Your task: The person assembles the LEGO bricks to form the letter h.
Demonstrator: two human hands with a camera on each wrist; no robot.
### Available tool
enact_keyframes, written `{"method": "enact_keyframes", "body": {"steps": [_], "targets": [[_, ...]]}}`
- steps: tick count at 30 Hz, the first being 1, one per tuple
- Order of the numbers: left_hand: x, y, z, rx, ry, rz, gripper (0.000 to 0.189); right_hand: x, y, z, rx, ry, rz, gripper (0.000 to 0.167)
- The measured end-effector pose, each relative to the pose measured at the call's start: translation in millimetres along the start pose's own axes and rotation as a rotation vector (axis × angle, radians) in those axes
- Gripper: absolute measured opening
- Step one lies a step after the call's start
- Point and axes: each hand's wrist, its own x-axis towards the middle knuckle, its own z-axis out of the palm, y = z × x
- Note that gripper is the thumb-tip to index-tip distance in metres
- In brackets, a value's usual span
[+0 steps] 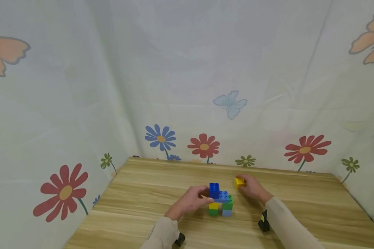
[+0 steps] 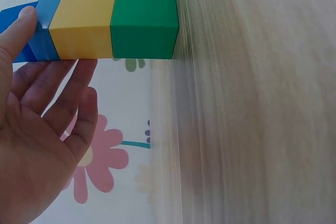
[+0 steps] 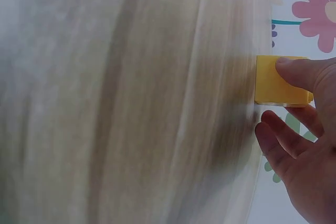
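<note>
A small arch of toy building bricks stands on the wooden table. Its left leg is a yellow brick over a green brick; its right leg is a green brick over a light blue one. A blue brick bridges both legs, topped at the left by a dark blue brick. My left hand holds the arch's upper left side, thumb in front and fingers behind. Farther back and to the right, my right hand pinches a loose yellow brick between thumb and fingers, low at the tabletop.
The wood-grain table runs back to a pale cloth backdrop printed with flowers and butterflies, which also hangs along both sides. A black wrist device sits below the right sleeve.
</note>
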Motion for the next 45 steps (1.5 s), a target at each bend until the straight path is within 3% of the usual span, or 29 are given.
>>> {"method": "enact_keyframes", "body": {"steps": [14,23,34,45], "targets": [[-1.1,3.0,-0.2,0.004,0.003,0.004,0.033,-6.9,0.1,-2.0,0.036,-0.048,0.023,0.043],[-1.2,2.1,-1.0,0.008,0.008,0.02,0.033,-13.4,-7.1,-6.7,0.008,-0.058,-0.012,0.042],[0.5,0.4,-0.6,0.0,0.003,0.008,0.033,-23.9,-25.8,-13.4,-0.015,-0.068,-0.03,0.042],[1.5,-1.3,0.5,0.012,0.009,0.023,0.033,-34.7,-53.7,-22.9,-0.072,-0.031,-0.134,0.043]]}}
